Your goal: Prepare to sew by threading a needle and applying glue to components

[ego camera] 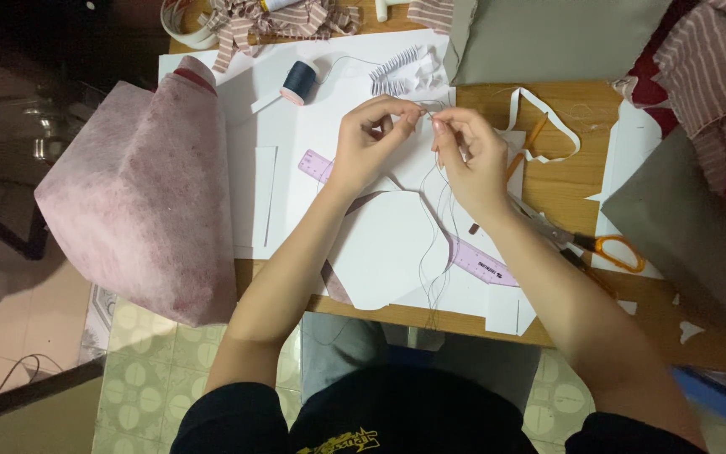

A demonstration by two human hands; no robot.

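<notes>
fingers: left hand (369, 143) and right hand (468, 155) both pinched shut on dark thread (437, 244), tips nearly touching
thread: dangles over white paper (380, 244)
risk: loose loops could easily tangle, or snag the pink ruler (476, 261) on the surface

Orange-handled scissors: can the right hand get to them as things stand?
Probably yes. The scissors lie uncovered on the table just outside the right forearm, nothing over them. But the right hand is pinching thread with the left hand.

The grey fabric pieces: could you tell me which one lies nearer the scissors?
The grey piece at the right edge, just beside the scissors; the other lies at the top.
</notes>
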